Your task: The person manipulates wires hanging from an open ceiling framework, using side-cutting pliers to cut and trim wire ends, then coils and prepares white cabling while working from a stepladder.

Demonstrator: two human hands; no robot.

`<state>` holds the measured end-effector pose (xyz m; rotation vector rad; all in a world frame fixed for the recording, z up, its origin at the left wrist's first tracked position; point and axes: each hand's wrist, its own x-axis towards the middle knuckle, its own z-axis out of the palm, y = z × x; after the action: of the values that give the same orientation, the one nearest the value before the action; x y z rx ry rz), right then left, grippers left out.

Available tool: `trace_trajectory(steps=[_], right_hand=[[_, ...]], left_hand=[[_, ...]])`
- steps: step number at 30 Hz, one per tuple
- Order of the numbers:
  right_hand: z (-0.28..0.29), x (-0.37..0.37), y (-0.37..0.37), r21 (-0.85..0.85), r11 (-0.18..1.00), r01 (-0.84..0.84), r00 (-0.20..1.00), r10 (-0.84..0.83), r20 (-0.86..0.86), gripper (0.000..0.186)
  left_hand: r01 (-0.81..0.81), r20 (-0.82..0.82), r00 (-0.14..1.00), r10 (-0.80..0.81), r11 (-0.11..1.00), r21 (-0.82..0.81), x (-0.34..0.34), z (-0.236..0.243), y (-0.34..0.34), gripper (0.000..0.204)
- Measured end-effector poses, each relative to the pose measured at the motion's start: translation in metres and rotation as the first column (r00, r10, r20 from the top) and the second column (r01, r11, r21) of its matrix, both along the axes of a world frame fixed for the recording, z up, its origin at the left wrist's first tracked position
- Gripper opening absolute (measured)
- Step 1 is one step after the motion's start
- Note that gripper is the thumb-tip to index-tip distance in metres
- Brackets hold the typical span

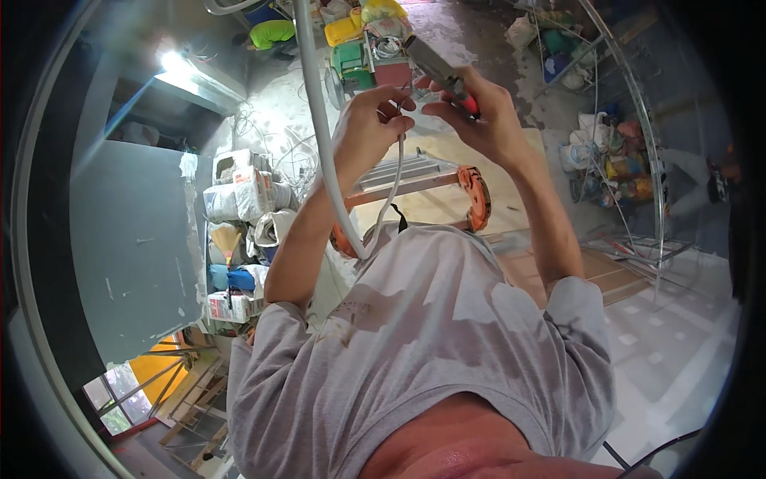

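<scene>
My left hand point(365, 128) pinches the end of a white cable point(398, 172) between thumb and fingers, and thin wires seem to stick out at its tip. From there the cable drops toward my shirt and seems to join the thick-looking pale length point(319, 128) that rises close to the camera. In my right hand point(487, 116) is a dark grey tool with a red grip point(439, 65), its long flat part pointing up and left. The tool's exact kind cannot be made out. It is held just right of the cable end, apart from it.
Just below my hands stands a stepladder point(399, 182) with orange ends. White sacks point(249, 191) and a broom point(227, 239) are at the left beside a grey panel point(136, 247). Loose cables lie on the floor. Ahead are a green chair point(349, 65) and a person in bright green point(271, 33).
</scene>
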<state>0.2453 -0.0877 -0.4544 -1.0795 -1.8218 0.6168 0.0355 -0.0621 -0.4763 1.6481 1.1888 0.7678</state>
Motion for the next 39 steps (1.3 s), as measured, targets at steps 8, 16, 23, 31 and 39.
trace_trajectory(steps=[8,16,23,31,39], right_hand=[[0.003,-0.002,0.024,0.214,0.963,-0.164,0.973,0.122,0.197,0.029],[0.004,0.0,0.03,0.297,0.932,-0.207,0.949,0.118,0.292,0.03],[-0.019,-0.003,0.013,0.236,0.971,0.032,0.982,-0.074,0.171,0.025],[-0.051,-0.018,-0.01,-0.262,0.954,0.149,0.901,-0.24,-0.361,0.021],[-0.049,-0.008,-0.017,-0.711,0.416,-0.567,0.511,-0.499,-0.699,0.025]], left_hand=[[0.006,-0.075,0.997,-0.003,0.999,0.043,-0.001,-0.009,0.002,0.021],[0.025,-0.025,0.999,-0.023,0.996,0.084,-0.007,-0.019,0.006,0.023],[0.044,0.411,0.906,0.104,0.941,-0.336,-0.006,-0.026,0.003,0.025],[-0.086,0.314,0.946,0.078,0.996,0.014,0.011,-0.027,-0.008,0.019],[-0.012,0.037,0.999,-0.009,0.844,0.536,0.008,-0.02,-0.017,0.01]])
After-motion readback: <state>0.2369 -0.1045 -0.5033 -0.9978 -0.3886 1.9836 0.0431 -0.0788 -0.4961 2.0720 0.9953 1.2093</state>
